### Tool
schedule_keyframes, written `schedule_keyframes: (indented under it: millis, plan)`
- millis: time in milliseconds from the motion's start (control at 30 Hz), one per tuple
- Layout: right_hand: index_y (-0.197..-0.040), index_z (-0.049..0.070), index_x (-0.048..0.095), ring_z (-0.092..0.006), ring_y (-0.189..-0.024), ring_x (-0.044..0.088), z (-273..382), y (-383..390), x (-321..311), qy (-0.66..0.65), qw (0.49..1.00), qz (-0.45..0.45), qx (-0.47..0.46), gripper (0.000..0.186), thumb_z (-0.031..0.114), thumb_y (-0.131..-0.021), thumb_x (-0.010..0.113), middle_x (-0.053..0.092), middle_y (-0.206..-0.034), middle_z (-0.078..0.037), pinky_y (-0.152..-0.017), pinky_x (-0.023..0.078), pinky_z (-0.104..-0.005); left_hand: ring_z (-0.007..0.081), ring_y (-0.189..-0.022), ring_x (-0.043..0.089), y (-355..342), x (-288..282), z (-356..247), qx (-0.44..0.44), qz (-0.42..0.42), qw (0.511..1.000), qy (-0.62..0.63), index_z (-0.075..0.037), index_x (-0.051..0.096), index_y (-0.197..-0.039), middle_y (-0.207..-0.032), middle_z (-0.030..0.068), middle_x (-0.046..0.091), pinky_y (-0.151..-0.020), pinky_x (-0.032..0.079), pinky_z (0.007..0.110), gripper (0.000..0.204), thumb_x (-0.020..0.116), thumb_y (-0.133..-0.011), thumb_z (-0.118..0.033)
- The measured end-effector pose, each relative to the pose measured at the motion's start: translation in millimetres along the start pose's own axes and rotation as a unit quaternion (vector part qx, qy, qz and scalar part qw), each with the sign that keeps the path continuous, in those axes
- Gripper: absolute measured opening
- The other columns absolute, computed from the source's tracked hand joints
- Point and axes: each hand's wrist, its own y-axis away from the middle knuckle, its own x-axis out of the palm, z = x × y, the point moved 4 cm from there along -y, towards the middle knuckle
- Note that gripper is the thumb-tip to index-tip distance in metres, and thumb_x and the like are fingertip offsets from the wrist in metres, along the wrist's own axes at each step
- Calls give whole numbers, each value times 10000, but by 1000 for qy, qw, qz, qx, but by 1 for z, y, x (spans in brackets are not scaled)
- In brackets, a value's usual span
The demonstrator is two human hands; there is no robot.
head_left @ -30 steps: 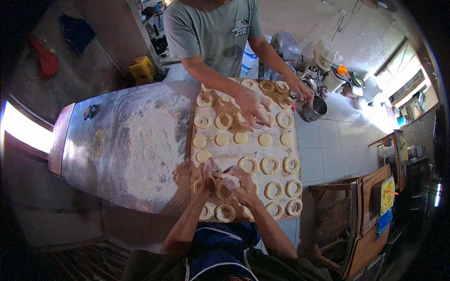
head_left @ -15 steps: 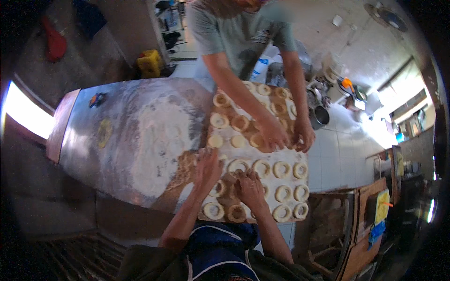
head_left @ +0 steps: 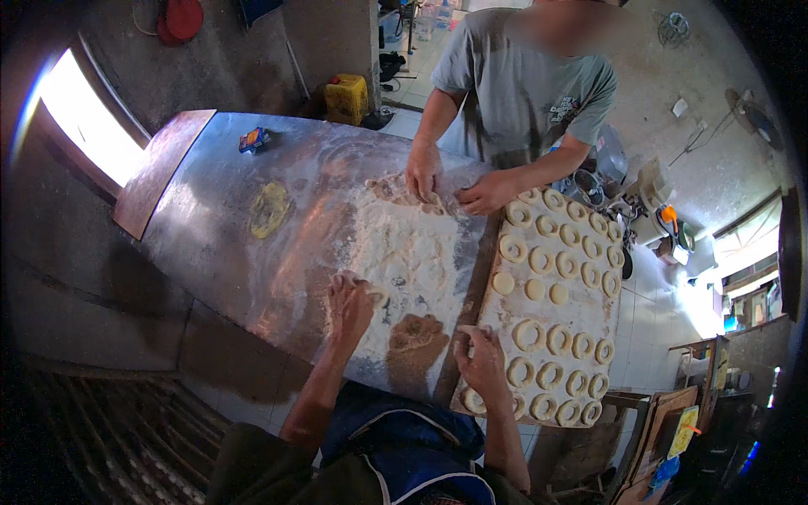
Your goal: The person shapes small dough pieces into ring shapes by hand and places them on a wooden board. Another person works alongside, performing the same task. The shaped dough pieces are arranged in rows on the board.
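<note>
Over the floured patch (head_left: 404,244) of the table, my left hand (head_left: 349,307) is closed, with a pale dough ring (head_left: 380,296) at its fingertips. My right hand (head_left: 483,360) is at the near left edge of the dough board (head_left: 497,316), fingers loosely bent and apart, no dough visible in them. Rows of raw dough rings (head_left: 528,335) cover that board, with small round dough discs (head_left: 534,289) across its middle. Opposite me, a co-worker's hands (head_left: 423,172) work low over the far side of the flour.
A co-worker in a grey shirt (head_left: 530,101) stands across the table. The metal-topped table (head_left: 303,236) stretches left, bearing a yellowish smear (head_left: 269,210) and a small dark blue packet (head_left: 253,140). A yellow jerrycan (head_left: 346,99) stands behind it. Wooden furniture (head_left: 665,429) is at lower right.
The view has turned left. My hands have moved off the rows of rings, the left one onto the floured table and the right one to the board's edge. The co-worker's hands have also moved to the flour.
</note>
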Motion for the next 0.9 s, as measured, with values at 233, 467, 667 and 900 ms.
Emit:
schedule_keyframes:
  millis: [233, 467, 667, 900]
  plan:
    - [-1210, -13, 620, -307, -971, 675, 29, -55, 109, -241, 967, 18, 82, 355, 131, -891, 684, 681, -1064, -203, -807, 553, -390, 202, -932, 671, 14, 0, 10, -149, 83, 866, 470, 3, 687, -1100, -1046, 117, 692, -785, 536, 348, 268, 725, -865, -119]
    - [-1243, -28, 588, -215, -949, 687, 49, -65, 117, -285, 953, -4, 102, 440, 80, -843, 735, 700, -1062, -167, -790, 569, -354, 152, -871, 673, 25, -18, 12, -164, 142, 819, 532, 16, 687, -1100, -979, 91, 714, -783, 549, 317, 252, 698, -911, -150]
    - [-1394, 20, 385, -203, -837, 668, 83, -64, 94, -444, 875, 112, 155, 608, 28, -855, 666, 668, -987, -133, -771, 556, -354, 168, -919, 657, 32, -8, 6, -198, 184, 665, 696, -10, 634, -1125, -1017, 87, 684, -803, 540, 316, 229, 669, -907, -72]
    - [-1191, 6, 557, -239, -785, 650, 55, -49, 99, -586, 760, 6, 282, 432, 383, -988, 505, 650, -1006, -144, -732, 530, -359, 166, -924, 591, 39, -11, -20, -178, 194, 471, 842, -65, 457, -1206, -1044, 69, 594, -758, 491, 291, 353, 584, -880, -19]
